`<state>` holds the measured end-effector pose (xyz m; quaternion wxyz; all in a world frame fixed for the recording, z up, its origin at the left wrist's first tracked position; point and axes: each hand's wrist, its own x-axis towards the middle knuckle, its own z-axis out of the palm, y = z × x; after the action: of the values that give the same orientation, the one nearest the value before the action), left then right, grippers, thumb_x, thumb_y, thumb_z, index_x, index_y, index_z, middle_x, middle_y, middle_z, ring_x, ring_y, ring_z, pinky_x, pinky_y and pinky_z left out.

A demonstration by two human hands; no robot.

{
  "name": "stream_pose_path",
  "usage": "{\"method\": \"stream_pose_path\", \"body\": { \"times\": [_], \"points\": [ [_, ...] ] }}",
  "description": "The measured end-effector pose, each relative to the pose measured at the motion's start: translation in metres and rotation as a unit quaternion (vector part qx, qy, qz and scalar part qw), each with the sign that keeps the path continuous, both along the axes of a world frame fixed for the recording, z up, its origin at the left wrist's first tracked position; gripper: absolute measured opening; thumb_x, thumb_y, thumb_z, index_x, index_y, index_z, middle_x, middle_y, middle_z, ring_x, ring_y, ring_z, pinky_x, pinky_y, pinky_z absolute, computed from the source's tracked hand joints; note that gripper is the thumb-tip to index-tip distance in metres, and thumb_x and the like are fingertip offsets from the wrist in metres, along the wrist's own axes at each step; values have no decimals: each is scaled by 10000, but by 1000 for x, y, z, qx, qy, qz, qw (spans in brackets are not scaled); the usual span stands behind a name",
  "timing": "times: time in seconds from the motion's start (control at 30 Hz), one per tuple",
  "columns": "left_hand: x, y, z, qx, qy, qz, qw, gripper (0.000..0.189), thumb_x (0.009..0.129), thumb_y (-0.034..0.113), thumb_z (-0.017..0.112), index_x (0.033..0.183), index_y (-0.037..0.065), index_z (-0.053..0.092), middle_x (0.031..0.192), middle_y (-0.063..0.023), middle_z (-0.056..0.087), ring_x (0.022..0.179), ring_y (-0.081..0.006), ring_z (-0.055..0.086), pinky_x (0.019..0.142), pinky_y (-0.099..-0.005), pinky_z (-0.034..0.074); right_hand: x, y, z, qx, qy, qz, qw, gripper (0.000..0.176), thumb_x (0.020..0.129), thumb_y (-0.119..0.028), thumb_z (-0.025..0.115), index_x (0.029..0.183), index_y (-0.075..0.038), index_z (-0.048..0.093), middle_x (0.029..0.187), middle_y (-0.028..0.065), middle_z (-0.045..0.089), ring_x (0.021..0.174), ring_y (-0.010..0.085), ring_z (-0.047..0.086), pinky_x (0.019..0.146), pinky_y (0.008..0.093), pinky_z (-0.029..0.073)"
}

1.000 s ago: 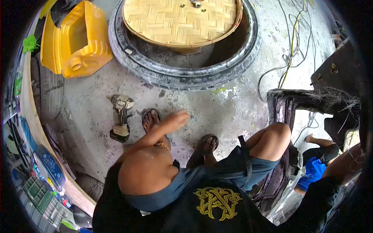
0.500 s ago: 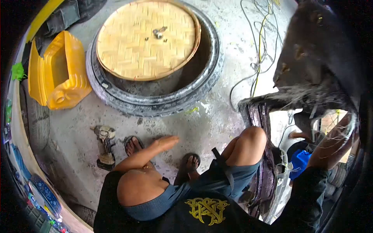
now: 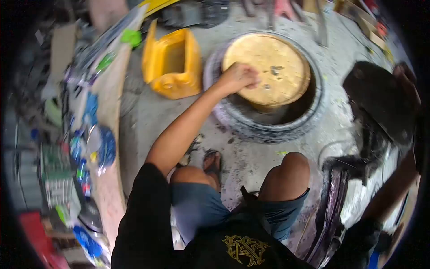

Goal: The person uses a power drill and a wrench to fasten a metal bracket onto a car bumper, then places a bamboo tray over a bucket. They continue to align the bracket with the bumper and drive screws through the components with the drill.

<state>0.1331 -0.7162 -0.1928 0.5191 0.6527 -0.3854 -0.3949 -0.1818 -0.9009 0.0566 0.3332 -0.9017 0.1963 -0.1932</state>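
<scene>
My left hand (image 3: 242, 77) is over the left side of a round woven bamboo tray (image 3: 268, 54), its fingers curled together; motion blur hides whether anything is in them. A few small dark metal pieces (image 3: 277, 70) lie on the tray, right of the hand. The tray sits raised inside a large tyre (image 3: 264, 135) lying flat on the floor. At the far right my right hand (image 3: 406, 80) grips the upper edge of a dark, fuzzy-backed seat-like panel (image 3: 380, 101), which stands tilted up. The fingertips there are dim and partly hidden.
A cut-open yellow jerrycan (image 3: 192, 76) stands left of the tyre. A long wooden board (image 3: 114, 179) runs down the left, with bottles and a blue round container (image 3: 105, 145) along it. A dark frame piece (image 3: 331, 201) stands by my right knee. Cables and boxes lie at the upper right.
My left hand has risen from beside my left knee to the tray. The view has swung left, showing more clutter there. The dark panel now appears lower and tilted differently.
</scene>
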Motion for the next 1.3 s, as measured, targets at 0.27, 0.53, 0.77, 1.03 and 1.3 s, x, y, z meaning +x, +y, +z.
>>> {"method": "stream_pose_path", "body": {
  "times": [0.27,0.53,0.77,1.03,1.3],
  "points": [
    [33,109,100,57,-224,-46,972,297,940,253,680,1086,-5,669,908,-74,691,823,-116,654,752,-262,535,-16,-55,8,118,2,-1,993,273,917,-280,658,1106,-93,721,1101,157,666,924,273,642,864,397,507],
    [-40,180,128,71,-186,112,974,244,961,193,646,1094,-9,675,944,-61,693,829,-116,646,774,-263,522,-8,14,17,96,-62,-50,992,226,976,-256,579,1029,-57,672,987,-3,630,955,82,554,891,230,393],
    [24,385,-108,279,-197,393,854,325,841,257,690,981,-36,658,871,-168,706,808,-263,679,724,-369,535,27,17,-3,117,-44,-67,990,229,979,-232,595,1092,-41,651,1042,21,630,987,95,566,900,243,420],
    [-52,390,-291,327,-196,280,881,652,922,347,572,1451,10,395,1368,-236,512,1255,-402,490,1058,-509,376,48,59,-28,121,-5,-33,992,244,985,-230,605,1124,-33,647,972,18,674,889,78,577,772,226,451],
    [-20,379,-288,404,-186,182,877,683,859,232,659,1417,-26,362,1325,-250,548,1248,-406,522,1020,-488,436,69,115,-25,115,37,-21,992,264,977,-190,620,1119,26,675,943,63,702,867,83,593,766,246,478]
  ]
}}
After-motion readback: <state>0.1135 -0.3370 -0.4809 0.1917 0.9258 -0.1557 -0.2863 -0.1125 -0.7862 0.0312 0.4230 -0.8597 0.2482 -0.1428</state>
